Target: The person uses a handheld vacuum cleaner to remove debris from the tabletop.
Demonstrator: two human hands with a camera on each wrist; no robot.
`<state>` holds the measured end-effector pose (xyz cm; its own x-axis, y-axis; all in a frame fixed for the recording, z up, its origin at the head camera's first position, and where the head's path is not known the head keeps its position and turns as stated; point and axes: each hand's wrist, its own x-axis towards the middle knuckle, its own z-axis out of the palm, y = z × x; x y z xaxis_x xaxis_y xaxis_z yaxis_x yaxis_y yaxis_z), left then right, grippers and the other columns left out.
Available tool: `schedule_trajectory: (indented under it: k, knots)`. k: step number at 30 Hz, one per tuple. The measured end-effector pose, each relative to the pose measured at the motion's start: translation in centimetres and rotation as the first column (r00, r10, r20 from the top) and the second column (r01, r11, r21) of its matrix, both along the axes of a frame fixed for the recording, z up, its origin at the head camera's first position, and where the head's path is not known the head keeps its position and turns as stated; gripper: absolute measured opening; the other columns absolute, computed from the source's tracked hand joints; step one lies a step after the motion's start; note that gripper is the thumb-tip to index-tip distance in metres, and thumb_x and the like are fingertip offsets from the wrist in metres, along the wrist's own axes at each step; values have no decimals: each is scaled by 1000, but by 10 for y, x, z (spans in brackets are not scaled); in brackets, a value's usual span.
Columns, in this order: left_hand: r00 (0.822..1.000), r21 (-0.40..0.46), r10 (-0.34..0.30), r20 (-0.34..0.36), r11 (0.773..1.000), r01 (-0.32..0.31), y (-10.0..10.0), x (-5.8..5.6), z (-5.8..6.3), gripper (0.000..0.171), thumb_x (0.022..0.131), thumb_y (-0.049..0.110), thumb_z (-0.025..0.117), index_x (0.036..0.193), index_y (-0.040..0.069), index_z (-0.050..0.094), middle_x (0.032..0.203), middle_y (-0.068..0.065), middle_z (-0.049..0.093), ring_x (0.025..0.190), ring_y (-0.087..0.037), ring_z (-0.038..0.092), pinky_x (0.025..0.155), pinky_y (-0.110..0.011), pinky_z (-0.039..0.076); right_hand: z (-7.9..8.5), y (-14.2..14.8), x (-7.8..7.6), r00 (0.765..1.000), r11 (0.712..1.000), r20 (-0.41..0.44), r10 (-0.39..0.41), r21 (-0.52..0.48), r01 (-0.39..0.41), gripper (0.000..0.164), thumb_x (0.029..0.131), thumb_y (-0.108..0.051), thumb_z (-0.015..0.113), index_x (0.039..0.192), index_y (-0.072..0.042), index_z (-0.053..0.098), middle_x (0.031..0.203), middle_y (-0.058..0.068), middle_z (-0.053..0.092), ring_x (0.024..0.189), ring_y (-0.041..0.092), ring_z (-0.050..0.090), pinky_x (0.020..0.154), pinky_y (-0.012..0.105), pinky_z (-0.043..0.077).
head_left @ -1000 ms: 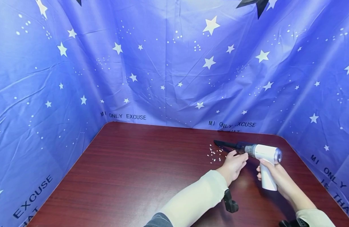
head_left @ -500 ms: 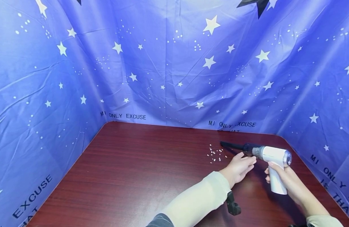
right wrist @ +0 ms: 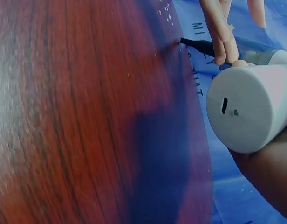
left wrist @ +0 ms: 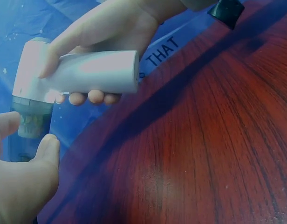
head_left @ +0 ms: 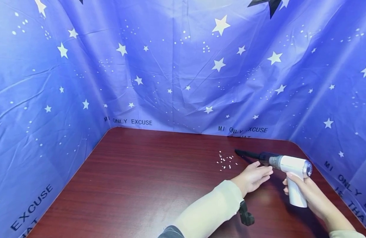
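Observation:
In the head view a white handheld vacuum (head_left: 293,165) with a clear dark chamber and a long black nozzle (head_left: 248,154) points left above the table. My right hand (head_left: 312,195) grips its handle, with the thumb (left wrist: 57,53) along the top of the grip in the left wrist view. My left hand (head_left: 252,177) is held just below the clear chamber (left wrist: 34,126), its fingers fairly straight; whether it touches the chamber I cannot tell. Small white scraps (head_left: 225,161) lie scattered on the table to the left of the nozzle tip.
The dark red wooden table (head_left: 141,175) ends at a blue curtain (head_left: 174,66) with white stars, which hangs round its back and sides. A black wrist mount (head_left: 246,214) hangs below the left sleeve (head_left: 211,208).
The vacuum has moved right with my right hand, its nozzle drawing away from the white scraps. My left hand has shifted a little to the right, and its fingers now look straighter.

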<state>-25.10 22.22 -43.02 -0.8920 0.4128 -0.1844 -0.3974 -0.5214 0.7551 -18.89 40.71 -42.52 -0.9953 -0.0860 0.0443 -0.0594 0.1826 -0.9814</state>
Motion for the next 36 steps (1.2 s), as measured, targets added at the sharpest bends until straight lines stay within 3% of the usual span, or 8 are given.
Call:
schedule_trajectory:
  k: [5,13,19,26,30,36]
  knots:
    - [999,4,-40,2,999,40,1,3,1,64,93,-9,61,148,-11,30,130,-24,58,123,-41,57,108,-49,43,0,11,5,999,999,-18,40,11,-40,25,109,-13,39,106,-24,62,87,0,69,72,16,69,59,34,60]
    - [997,-13,-75,4,997,75,3,12,1,60,93,-10,60,146,-13,32,128,-23,60,121,-40,59,108,-48,44,-1,29,14,989,989,-3,149,-19,-149,32,110,-10,34,106,-22,63,90,0,69,77,16,69,65,35,60]
    - [1000,-56,5,16,998,-4,5,16,1,54,92,-8,64,140,-13,40,117,-22,66,116,-41,62,105,-49,47,-3,31,13,978,974,44,205,-107,-200,33,111,-11,31,110,-24,61,93,0,69,80,15,69,68,36,61]
    - [988,-148,148,40,979,-140,2,18,3,39,92,-4,65,128,-11,52,107,-24,69,108,-39,67,98,-47,53,-2,24,7,975,977,100,198,-105,-187,29,111,-15,33,109,-25,60,92,0,69,80,14,68,70,36,60]
    - [988,-147,151,36,979,-144,0,18,2,38,93,-3,64,128,-11,51,110,-25,68,108,-38,67,98,-46,52,-1,22,4,976,977,103,192,-112,-180,29,111,-16,33,108,-25,61,92,0,69,80,15,68,70,36,61]
    - [994,-114,106,17,988,-103,-1,22,0,39,93,-5,64,129,-12,50,111,-24,67,109,-39,66,100,-48,51,1,29,8,979,983,118,165,-95,-154,30,111,-16,34,105,-26,62,91,-1,69,78,14,68,68,36,61]
